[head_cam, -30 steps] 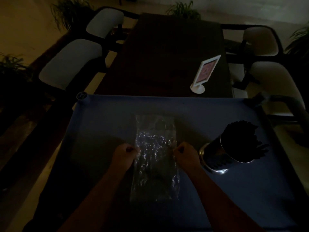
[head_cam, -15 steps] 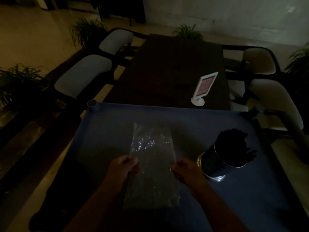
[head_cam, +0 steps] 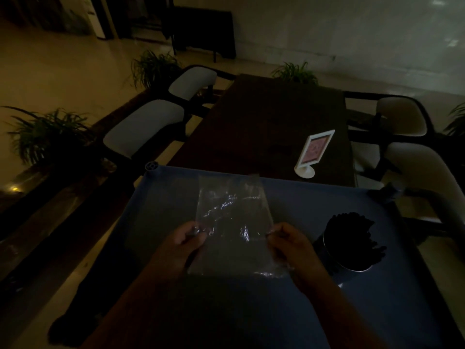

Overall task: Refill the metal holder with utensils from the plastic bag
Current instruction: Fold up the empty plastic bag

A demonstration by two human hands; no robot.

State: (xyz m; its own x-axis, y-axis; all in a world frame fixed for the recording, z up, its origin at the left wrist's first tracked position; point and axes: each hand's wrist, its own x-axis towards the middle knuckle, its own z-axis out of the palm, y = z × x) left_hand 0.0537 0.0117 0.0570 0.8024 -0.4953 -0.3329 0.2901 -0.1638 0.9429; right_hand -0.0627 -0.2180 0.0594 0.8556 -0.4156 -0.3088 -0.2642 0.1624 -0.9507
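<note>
- L hand point(head_cam: 182, 244) pinching left edge of the clear plastic bag point(head_cam: 234, 222); R hand point(head_cam: 289, 244) pinching its right edge. Both clamped on film, thumbs on top.
- Bag held flat-ish between the hands, above the blue cart top point(head_cam: 302, 205). Long axis runs near-to-far, far end reaching twd the cart's far rim.
- Contents: too dark to tell if any utensils left inside; looks slack and see-thru.
- Metal holder point(head_cam: 339, 255) just right of R hand, on the cart, near its right side. Already packed w/ dark utensils point(head_cam: 352, 238) standing up, tips fanned out.
- Key relation: holder lies to the right of the grip, so R hand is the nearer one; L hand well apart from it.
- Judgement: any transfer = swing bag rightward, mouth over holder. Can't tell which end is the open one.
- Beyond cart: dark table w/ white sign stand point(head_cam: 314, 153), not in the way.
</note>
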